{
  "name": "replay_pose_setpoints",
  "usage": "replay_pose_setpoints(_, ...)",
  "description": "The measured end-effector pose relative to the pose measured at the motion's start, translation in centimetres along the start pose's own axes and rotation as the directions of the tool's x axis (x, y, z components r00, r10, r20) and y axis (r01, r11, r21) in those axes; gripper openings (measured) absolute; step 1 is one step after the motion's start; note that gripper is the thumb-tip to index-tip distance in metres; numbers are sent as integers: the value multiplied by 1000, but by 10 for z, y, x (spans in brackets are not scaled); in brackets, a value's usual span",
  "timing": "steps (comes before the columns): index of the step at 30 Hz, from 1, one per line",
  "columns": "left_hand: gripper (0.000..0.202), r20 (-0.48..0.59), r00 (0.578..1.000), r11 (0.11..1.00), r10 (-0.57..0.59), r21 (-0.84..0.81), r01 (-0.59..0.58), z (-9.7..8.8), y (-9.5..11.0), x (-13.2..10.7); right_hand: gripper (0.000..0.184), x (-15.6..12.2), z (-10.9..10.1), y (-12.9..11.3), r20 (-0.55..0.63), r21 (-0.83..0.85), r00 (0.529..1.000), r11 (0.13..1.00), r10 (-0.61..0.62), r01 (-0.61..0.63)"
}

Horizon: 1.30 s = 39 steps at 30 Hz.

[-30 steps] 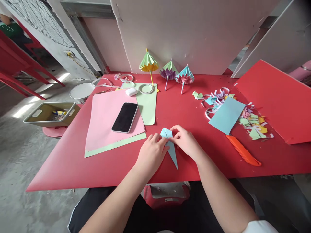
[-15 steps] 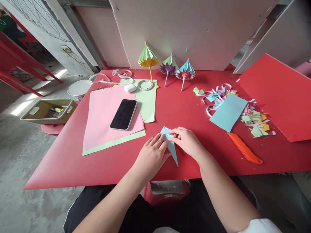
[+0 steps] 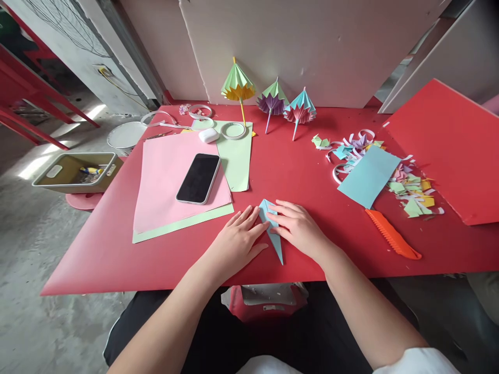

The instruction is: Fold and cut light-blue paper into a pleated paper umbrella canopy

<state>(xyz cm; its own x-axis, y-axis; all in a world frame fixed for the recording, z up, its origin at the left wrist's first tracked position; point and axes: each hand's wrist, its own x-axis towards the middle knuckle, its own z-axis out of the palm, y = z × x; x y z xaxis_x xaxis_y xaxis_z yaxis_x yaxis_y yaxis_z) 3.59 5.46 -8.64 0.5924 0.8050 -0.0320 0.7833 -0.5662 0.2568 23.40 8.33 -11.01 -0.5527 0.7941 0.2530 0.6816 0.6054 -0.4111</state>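
A light blue folded paper piece (image 3: 275, 242), narrow and pointed toward me, lies on the red table (image 3: 117, 254) near its front edge. My left hand (image 3: 236, 242) lies flat beside it on the left, fingers stretched out and touching its edge. My right hand (image 3: 298, 228) rests on its upper right part, fingers extended and pressing it down. Neither hand grips anything.
A black phone (image 3: 198, 178) lies on pink paper (image 3: 163, 176) over green sheets. Three paper umbrellas (image 3: 273, 101) stand at the back. A blue sheet (image 3: 368, 175), paper scraps (image 3: 409, 189) and an orange serrated tool (image 3: 392, 240) lie right. A tray (image 3: 74, 174) sits off-table left.
Both hands went from pinching the blue piece to lying flat on it. The fold's upper flaps are now pressed narrower. The camera tilted a little.
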Motion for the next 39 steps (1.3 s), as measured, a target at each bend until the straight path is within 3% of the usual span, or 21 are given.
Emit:
replay_pose_setpoints(14, 49, 84, 996, 999, 22, -47, -18, -11, -10, -2, 34, -2, -1, -3, 82, -95, 997, 995, 6, 1)
replay_pose_setpoints(19, 55, -8, 1000, 997, -20, 72, 21, -6, 0, 0, 31, -2, -2, -5, 126, -122, 991, 992, 37, -21)
replay_pose_setpoints(28, 52, -41, 997, 984, -59, 168, 65, 2, 5, -1, 36, -7, 0, -2, 121, -157, 991, 987, 49, -30)
replay_pose_setpoints(35, 49, -84, 995, 986, -51, 153, 64, 3, 5, -1, 41, -9, -6, 1, 212, -149, 976, 989, 45, -13)
replay_pose_setpoints(39, 40, -143, 988, 987, -54, 142, 74, 1, 6, 2, 55, -11, -11, 4, 312, -122, 950, 992, 29, 10)
